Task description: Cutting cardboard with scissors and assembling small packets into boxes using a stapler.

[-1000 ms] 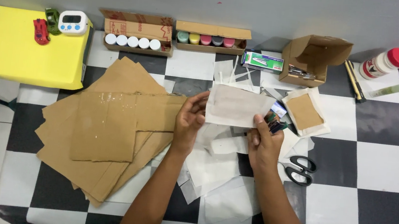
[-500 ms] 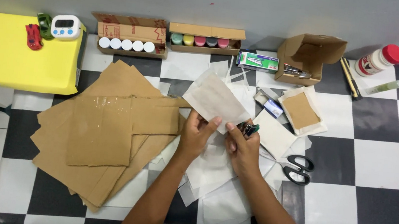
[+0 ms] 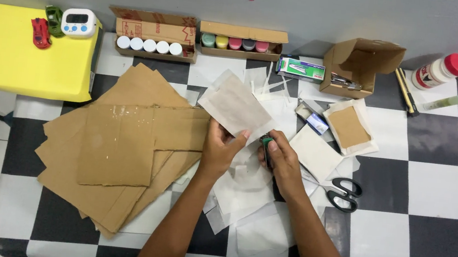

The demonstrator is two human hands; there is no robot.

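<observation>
My left hand (image 3: 220,149) holds a folded white paper sheet (image 3: 235,107) by its near corner, tilted up to the left. Right beside it, my right hand (image 3: 280,161) is closed around a small green and dark stapler (image 3: 266,145), close to the sheet's lower edge. Under both hands lie several loose white paper pieces (image 3: 244,195) on the checkered table (image 3: 433,184).
A stack of brown cardboard sheets (image 3: 119,145) lies left. Black scissors (image 3: 341,192) rest right of my right hand. Farther back stand boxes of paint pots (image 3: 150,45), a staples box (image 3: 302,69), an open carton (image 3: 360,66), a glue bottle (image 3: 438,70), and a yellow box (image 3: 24,53) with a timer.
Both hands moved nearer and closer together. The white sheet swung from flat in front of me to tilted up-left, and the stapler came in against its lower edge.
</observation>
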